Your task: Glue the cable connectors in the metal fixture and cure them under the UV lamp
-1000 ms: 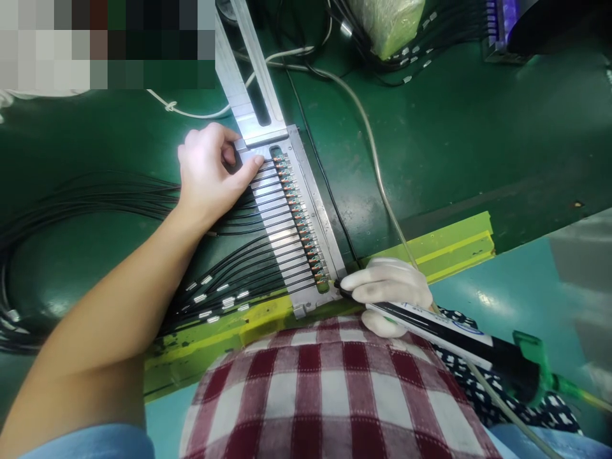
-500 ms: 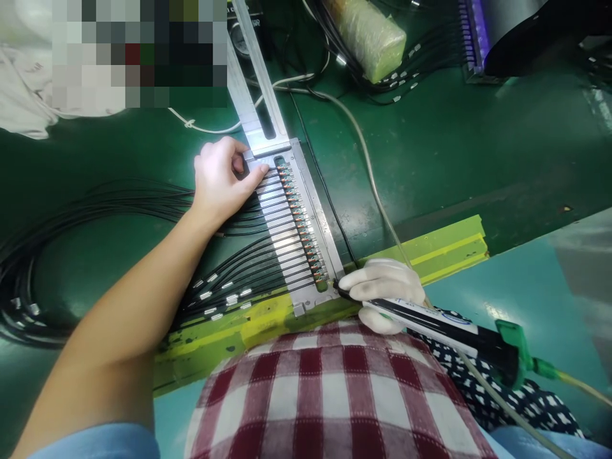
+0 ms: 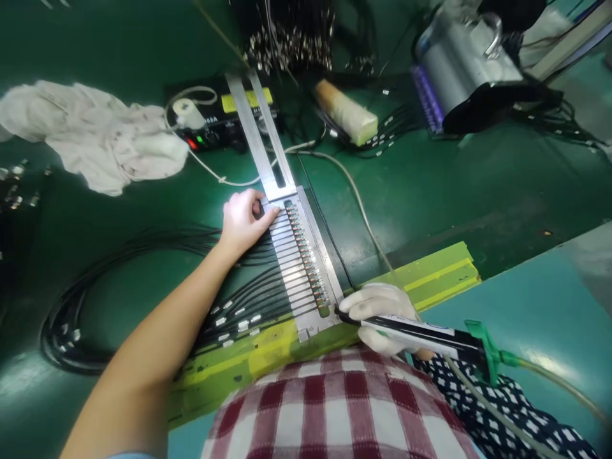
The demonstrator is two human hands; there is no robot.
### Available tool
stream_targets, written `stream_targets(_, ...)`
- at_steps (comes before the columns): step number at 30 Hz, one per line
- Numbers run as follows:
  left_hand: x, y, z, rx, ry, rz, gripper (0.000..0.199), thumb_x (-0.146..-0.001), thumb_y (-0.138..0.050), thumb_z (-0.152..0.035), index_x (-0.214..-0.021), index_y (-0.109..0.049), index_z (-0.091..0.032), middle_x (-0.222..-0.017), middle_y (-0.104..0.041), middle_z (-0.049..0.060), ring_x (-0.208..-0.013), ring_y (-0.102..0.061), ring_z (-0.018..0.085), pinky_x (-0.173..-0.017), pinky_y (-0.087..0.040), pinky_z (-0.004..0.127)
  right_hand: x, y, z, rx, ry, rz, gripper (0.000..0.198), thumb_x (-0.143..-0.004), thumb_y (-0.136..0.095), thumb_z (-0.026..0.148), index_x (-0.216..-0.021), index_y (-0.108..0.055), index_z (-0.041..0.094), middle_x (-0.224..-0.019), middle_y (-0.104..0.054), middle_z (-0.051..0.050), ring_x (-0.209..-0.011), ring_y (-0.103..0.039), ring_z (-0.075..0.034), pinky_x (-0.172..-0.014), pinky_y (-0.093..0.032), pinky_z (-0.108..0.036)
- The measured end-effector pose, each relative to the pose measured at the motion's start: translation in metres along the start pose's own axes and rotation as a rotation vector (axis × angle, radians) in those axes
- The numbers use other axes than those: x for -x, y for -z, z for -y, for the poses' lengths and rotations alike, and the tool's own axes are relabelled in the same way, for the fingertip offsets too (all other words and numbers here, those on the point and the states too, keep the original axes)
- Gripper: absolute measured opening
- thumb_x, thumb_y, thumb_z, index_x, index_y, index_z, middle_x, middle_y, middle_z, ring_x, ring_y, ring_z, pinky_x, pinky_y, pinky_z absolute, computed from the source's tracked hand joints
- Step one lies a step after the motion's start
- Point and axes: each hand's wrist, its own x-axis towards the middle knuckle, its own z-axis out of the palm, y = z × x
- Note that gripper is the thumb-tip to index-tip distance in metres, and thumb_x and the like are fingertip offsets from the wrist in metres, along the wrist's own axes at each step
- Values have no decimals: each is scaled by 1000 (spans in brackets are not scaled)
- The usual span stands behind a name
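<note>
My left hand (image 3: 243, 223), bare, grips the far end of a flat metal fixture (image 3: 310, 326), thumb on top and fingers curled at its left edge. Thin black cables (image 3: 261, 287) lie side by side across the fixture, their stripped ends meeting a row of small connectors (image 3: 308, 264) in its slot. In my right hand (image 3: 382, 309), which wears a white glove, is a dispensing syringe (image 3: 421, 335) with a green cap and an air hose. Its dark tip is by the near right corner of the fixture; whether it touches is too blurred to tell.
Left of the fixture lies a coil of black cables (image 3: 71, 306). Behind are a white cloth (image 3: 124, 143), a black control box (image 3: 215, 131), a wrapped block (image 3: 351, 115) and a silver machine (image 3: 468, 64). Yellow tape (image 3: 440, 274) runs along the green table's front edge.
The view has tipped upward, bringing the cloth, control box and machine into sight. My hands keep their places on the fixture and syringe, with no clear movement against the table.
</note>
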Motion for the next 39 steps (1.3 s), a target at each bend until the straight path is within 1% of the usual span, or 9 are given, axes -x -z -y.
stream_targets(4, -2, 2, 0, -26, 12, 53, 34, -83, -60, -51, -96, -55, -20, -74, -55, 0, -76, -53, 20, -69, -37, 31, -5, 6, -2, -282, -283, -284, 12, -90, -60, 30, -95, -69, 24, -94, -74, -5, -71, -70, -17, -63, -58, -30)
stream_targets(9, 6, 20, -35, -142, -81, 19, 30, -88, -56, -43, -104, -55, -18, -81, -61, 4, -82, -57, 25, -70, -40, 34, -46, 46, -21, -721, -451, -681, 42, -88, -60, 63, -92, -72, 23, -94, -73, -4, -61, -62, -11, -56, -55, -23)
stream_targets(15, -54, 5, -139, -309, -495, 152, 31, -97, -43, -33, -122, -57, -21, -116, -61, 13, -103, -58, 27, -84, -44, 39, -90, 107, -56, -883, -350, -771, 56, -81, -61, 73, -89, -74, 19, -96, -73, -8, -74, -65, -15, -55, -55, -22)
stream_targets(19, -137, -32, -194, -328, -508, 119, 50, -91, -56, -28, -140, -44, -31, -146, -40, 16, -117, -55, 33, -90, -46, 45, -86, 122, -74, -910, -355, -769, 52, -85, -59, 70, -90, -75, 20, -95, -73, -7, -68, -63, -14, -54, -55, -23)
stream_targets(23, -172, -38, -209, -279, -445, 104, 34, -87, -61, -20, -120, -58, -20, -134, -49, 19, -104, -63, 31, -85, -50, 43, -75, 124, -73, -880, -366, -749, 51, -86, -57, 70, -89, -75, 22, -94, -73, -7, -62, -62, -13, -52, -53, -25)
stream_targets(28, -100, 27, -168, -81, -428, -93, 28, -88, -52, -21, -116, -53, -20, -143, -42, 16, -130, -48, 28, -105, -44, 41, -74, 125, -56, -871, -261, -819, 52, -89, -52, 69, -91, -75, 23, -100, -72, -6, -65, -61, -12, -57, -54, -24)
stream_targets(30, -47, 60, -137, 404, -372, -227, 35, -82, -60, -25, -116, -53, -23, -133, -51, 11, -129, -48, 29, -109, -40, 44, -78, 124, -50, -851, -204, -867, 50, -90, -53, 67, -94, -74, 22, -104, -71, -7, -73, -63, -13, -58, -54, -24)
stream_targets(34, 50, 106, -78, 1109, 177, -43, 46, -71, -68, -42, -114, -64, -25, -134, -54, 10, -105, -60, 33, -74, -56, 39, -92, 111, -43, -821, -183, -786, 48, -93, -50, 64, -97, -74, 23, -108, -71, -8, -79, -64, -15, -58, -54, -24)
stream_targets(39, 110, 112, -51, 1491, 650, -139, 50, -51, -77, -36, -98, -71, -23, -123, -61, 9, -77, -59, 24, -52, -51, 31, -112, 70, -33, -763, -203, -495, 50, -94, -45, 65, -98, -72, 24, -101, -71, -7, -69, -63, -15, -52, -53, -24)
